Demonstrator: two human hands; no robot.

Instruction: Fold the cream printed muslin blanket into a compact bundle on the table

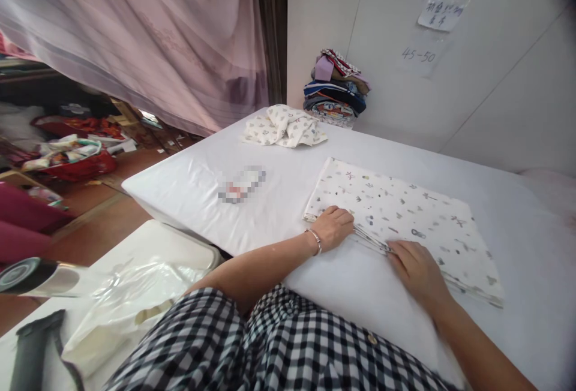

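A folded white cloth [391,199] with small printed motifs lies flat on the white-covered table [270,217], its layered edge toward me. Along that near edge my left hand [333,227], with a bracelet at the wrist, has its fingers curled closed over the layers. Farther right on the same edge my right hand [416,268] pinches the layers between thumb and fingers. The fingertips of both hands are partly hidden by the cloth and the hands themselves.
A crumpled cloth [288,127] of similar print sits at the table's far side. A blurred-out flat object [242,185] lies left of centre. Folded fabrics [335,91] are stacked by the wall. A plastic bag [130,301] and a bottle [40,277] rest on a lower left surface.
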